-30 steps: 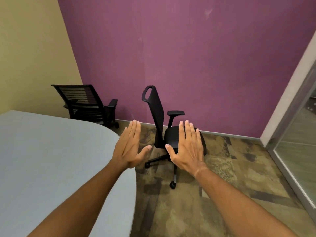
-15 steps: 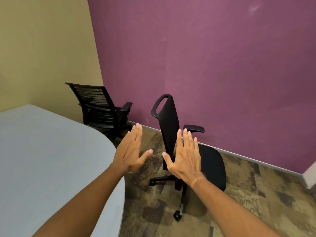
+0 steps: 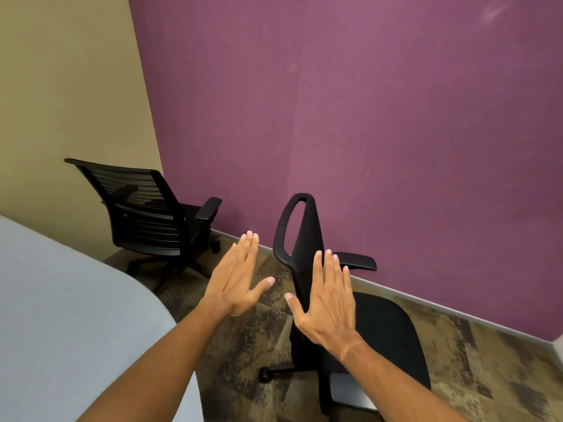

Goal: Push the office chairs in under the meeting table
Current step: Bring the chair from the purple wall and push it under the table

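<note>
left hand (image 3: 236,283): flat, fingers spread, holding nothing | right hand (image 3: 327,303): flat, empty, in front of near chair (image 3: 307,248) backrest, contact unclear | near chair: on carpet beside counter (image 3: 76,315), not tucked | far chair (image 3: 146,217): in corner behind counter

Small office meeting room. Evidence: a grey meeting table (image 3: 70,315) with a rounded end at left, two black swivel office chairs on castor bases, one slat-backed with armrests (image 3: 146,220) in the corner, one with a slim back and handle loop at its top (image 3: 304,254) nearer the camera, both standing clear of the table. Finishes are commercial: patterned brown carpet tile floor (image 3: 253,324), a plum accent wall (image 3: 365,117) meeting a beige wall (image 3: 61,86), and a pale skirting strip (image 3: 426,303) along the base.
</note>
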`<state>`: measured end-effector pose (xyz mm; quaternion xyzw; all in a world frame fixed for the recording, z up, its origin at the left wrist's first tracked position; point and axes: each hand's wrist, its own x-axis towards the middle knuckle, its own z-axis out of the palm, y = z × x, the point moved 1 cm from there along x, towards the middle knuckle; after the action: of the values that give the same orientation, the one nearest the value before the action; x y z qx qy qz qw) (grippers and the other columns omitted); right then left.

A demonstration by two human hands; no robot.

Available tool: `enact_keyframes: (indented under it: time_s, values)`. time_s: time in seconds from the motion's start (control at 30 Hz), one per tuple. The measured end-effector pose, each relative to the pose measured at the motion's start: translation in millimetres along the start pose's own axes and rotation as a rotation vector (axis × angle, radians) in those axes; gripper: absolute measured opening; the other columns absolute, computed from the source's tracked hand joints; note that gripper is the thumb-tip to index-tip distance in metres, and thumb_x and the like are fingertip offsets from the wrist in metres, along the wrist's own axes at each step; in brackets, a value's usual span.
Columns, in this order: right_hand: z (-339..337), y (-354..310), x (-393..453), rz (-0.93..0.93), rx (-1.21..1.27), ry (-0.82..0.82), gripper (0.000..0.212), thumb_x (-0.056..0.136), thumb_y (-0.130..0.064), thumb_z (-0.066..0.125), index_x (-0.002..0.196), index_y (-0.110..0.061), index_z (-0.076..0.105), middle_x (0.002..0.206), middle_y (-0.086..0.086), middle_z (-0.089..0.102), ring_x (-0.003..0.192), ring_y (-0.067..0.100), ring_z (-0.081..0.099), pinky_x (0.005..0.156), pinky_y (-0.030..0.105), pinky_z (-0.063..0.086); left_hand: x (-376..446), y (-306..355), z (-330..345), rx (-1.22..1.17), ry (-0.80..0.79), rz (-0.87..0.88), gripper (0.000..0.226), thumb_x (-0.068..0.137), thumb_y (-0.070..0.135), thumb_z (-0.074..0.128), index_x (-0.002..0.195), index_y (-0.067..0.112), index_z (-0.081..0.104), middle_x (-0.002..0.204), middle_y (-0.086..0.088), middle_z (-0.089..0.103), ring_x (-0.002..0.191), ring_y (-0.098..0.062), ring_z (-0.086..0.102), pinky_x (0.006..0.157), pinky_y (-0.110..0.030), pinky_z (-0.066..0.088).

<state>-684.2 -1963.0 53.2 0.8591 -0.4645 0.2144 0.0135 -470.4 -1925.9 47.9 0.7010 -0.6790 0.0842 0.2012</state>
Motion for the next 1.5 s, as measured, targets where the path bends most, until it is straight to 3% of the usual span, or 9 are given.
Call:
enact_keyframes:
  time_s: [0.3, 0.43, 0.67, 0.8, 0.9, 1.07, 1.27, 1.5]
  values:
    - [59, -18, 89, -0.002, 0.056, 0.007, 0.102, 0.085, -0.069, 0.037, 0.153, -0.007, -0.006, 0.162, 0.017, -0.004, 0.149, 0.028, -0.008, 0.121, 0.050, 0.006, 98, -68, 49, -0.020, -0.065, 0.104, 0.087, 0.089, 0.072, 0.011, 0.149, 0.015, -0.014, 0.159, -0.003, -0.013, 0.147, -0.012, -0.014, 0.118, -0.027, -0.007]
    - [83, -21, 133, -0.016, 0.067, -0.027, 0.102, 0.085, -0.069, 0.035, 0.152, -0.006, -0.008, 0.161, 0.018, -0.011, 0.148, 0.030, -0.014, 0.119, 0.051, 0.001, 150, -96, 68, -0.018, -0.098, 0.153, 0.089, 0.087, 0.072, 0.011, 0.150, 0.014, -0.013, 0.158, -0.002, -0.014, 0.146, -0.011, -0.016, 0.120, -0.027, -0.004]
    - [111, -19, 199, 0.072, 0.066, -0.139, 0.104, 0.086, -0.067, 0.031, 0.144, -0.007, -0.031, 0.153, 0.021, -0.034, 0.140, 0.032, -0.035, 0.119, 0.051, -0.009, 237, -126, 104, -0.010, -0.190, 0.241, 0.084, 0.089, 0.071, 0.009, 0.149, 0.017, -0.015, 0.159, -0.002, -0.014, 0.147, -0.011, -0.014, 0.120, -0.026, -0.006]
    - [129, -12, 229, 0.165, 0.079, -0.163, 0.110, 0.085, -0.065, 0.041, 0.142, -0.007, -0.034, 0.150, 0.021, -0.038, 0.138, 0.035, -0.038, 0.116, 0.050, -0.013, 294, -139, 127, -0.040, -0.200, 0.309, 0.080, 0.092, 0.067, 0.012, 0.150, 0.018, -0.013, 0.160, -0.003, -0.011, 0.147, -0.009, -0.013, 0.120, -0.027, -0.005]
    - [146, -7, 253, 0.280, 0.053, -0.204, 0.114, 0.085, -0.064, 0.044, 0.139, -0.008, -0.039, 0.148, 0.022, -0.041, 0.137, 0.036, -0.040, 0.118, 0.051, -0.012, 336, -144, 144, -0.092, -0.232, 0.434, 0.079, 0.093, 0.064, 0.016, 0.151, 0.016, -0.009, 0.161, -0.003, -0.006, 0.147, -0.008, -0.011, 0.118, -0.023, -0.008]
    - [176, 0, 300, 0.529, -0.008, -0.203, 0.113, 0.082, -0.064, 0.045, 0.145, -0.007, -0.029, 0.154, 0.024, -0.030, 0.140, 0.037, -0.033, 0.119, 0.051, -0.009, 407, -147, 176, -0.203, -0.320, 0.688, 0.082, 0.092, 0.064, 0.022, 0.153, 0.012, 0.002, 0.162, -0.006, 0.002, 0.149, -0.012, -0.003, 0.122, -0.032, 0.005]
    - [196, -1, 340, 0.865, -0.062, -0.115, 0.101, 0.084, -0.078, 0.013, 0.151, -0.008, -0.018, 0.159, 0.024, -0.014, 0.146, 0.035, -0.019, 0.119, 0.048, -0.009, 454, -140, 205, -0.310, -0.417, 1.006, 0.084, 0.091, 0.064, 0.023, 0.153, 0.010, 0.005, 0.162, -0.006, 0.003, 0.149, -0.014, -0.002, 0.122, -0.032, 0.004]
    - [193, 2, 324, 1.318, -0.060, -0.120, 0.111, 0.073, -0.085, -0.007, 0.152, -0.007, -0.009, 0.160, 0.025, -0.003, 0.148, 0.034, -0.009, 0.120, 0.049, -0.006, 483, -121, 226, -0.413, -0.546, 1.250, 0.084, 0.093, 0.058, 0.039, 0.153, 0.012, 0.001, 0.162, -0.004, -0.002, 0.149, -0.011, -0.005, 0.122, -0.031, 0.006]
